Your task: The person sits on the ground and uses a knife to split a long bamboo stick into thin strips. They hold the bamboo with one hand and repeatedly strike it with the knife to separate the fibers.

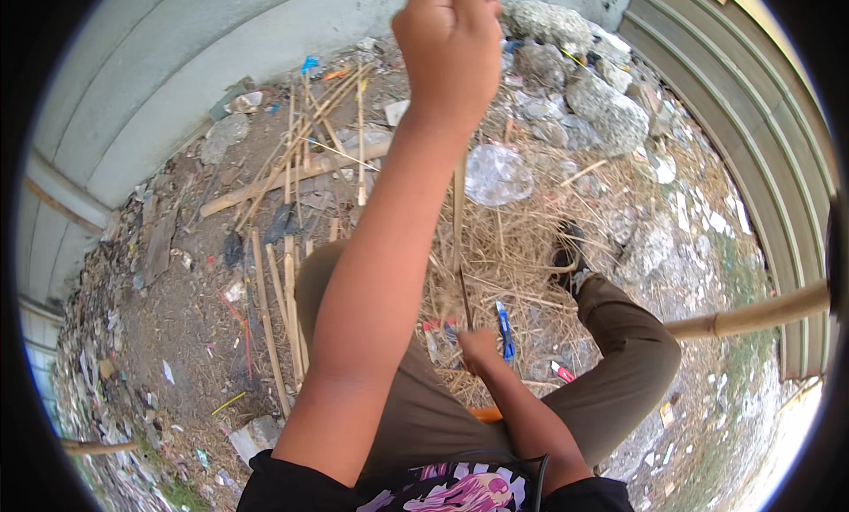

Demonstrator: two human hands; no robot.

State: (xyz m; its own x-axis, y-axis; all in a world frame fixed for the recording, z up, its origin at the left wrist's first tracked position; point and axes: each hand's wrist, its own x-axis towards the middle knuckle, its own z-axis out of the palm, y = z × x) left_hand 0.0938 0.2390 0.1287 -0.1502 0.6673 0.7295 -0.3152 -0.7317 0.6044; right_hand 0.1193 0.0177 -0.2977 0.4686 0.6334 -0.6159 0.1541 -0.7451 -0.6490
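Observation:
My left hand (451,43) is raised at the top edge, its fingers closed and partly cut off by the picture's edge. A pale bamboo strip (458,207) runs up behind my left wrist in line with that fist; where the fingers grip it is hidden. Lower down, in front of my lap, my right hand (480,348) is closed around the handle of a knife (466,300). Its narrow dark blade points up and meets the strip's lower part, slightly blurred. Just right of my right hand lies a blue box cutter (505,331) on dry shavings (522,256).
Long bamboo sticks (292,309) lie left of my leg, with more strips (305,145) across a thicker pole (345,161) beyond. Concrete rubble (606,110) is piled at the far right. A bamboo pole (752,313) juts in from the right. Walls (177,96) curve around the littered ground.

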